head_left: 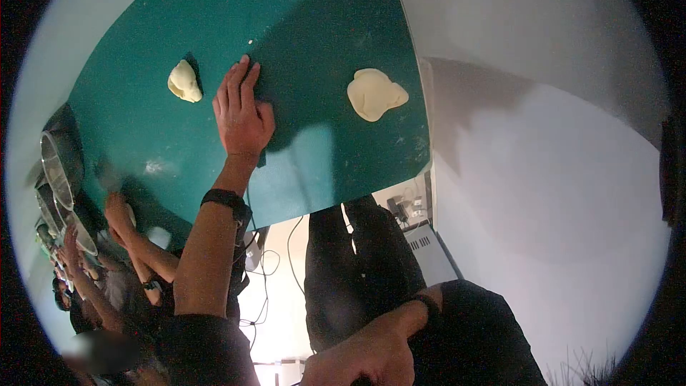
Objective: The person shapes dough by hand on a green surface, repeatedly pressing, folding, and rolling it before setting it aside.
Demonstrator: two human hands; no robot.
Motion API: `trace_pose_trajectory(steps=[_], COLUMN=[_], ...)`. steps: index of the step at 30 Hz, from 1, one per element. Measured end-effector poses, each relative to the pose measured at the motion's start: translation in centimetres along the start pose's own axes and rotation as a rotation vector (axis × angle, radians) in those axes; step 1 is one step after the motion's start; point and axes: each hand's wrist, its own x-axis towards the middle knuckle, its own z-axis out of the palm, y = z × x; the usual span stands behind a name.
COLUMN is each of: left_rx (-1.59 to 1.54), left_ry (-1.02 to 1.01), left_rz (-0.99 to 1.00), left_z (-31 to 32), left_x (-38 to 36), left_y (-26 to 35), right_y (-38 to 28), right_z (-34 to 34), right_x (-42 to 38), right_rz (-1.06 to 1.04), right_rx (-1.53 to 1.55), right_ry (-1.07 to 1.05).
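My left hand (244, 111) reaches over the green table (307, 36), fingers stretched out and pointing to the far side, with nothing seen in it. Left of it lies a small folded lump of dough (184, 81). A flatter, wider piece of dough (375, 94) rests near the table's right side, apart from both hands. At the bottom of the view is my right hand (368, 354), close to my body and below the table edge. Its fingers are bent and partly cut off by the frame, so what they hold, if anything, is hidden.
At the left, a co-worker's hands (118, 214) are over the table's edge. Clear bowls or containers (58, 171) stand at the far left, with more people beyond. Cables (261, 279) hang below the table. A white wall (550, 193) is at the right.
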Motion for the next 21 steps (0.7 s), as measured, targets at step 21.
trace_pose_trajectory(steps=[21], left_rx=[0.038], left_ry=[0.019], left_rz=[0.000], left_z=[-0.1], left_x=[0.1], left_y=[0.3], right_y=[-6.7], right_z=[-2.1], right_x=[-0.1], right_rz=[0.177], right_rx=[-0.447], right_ry=[-0.055])
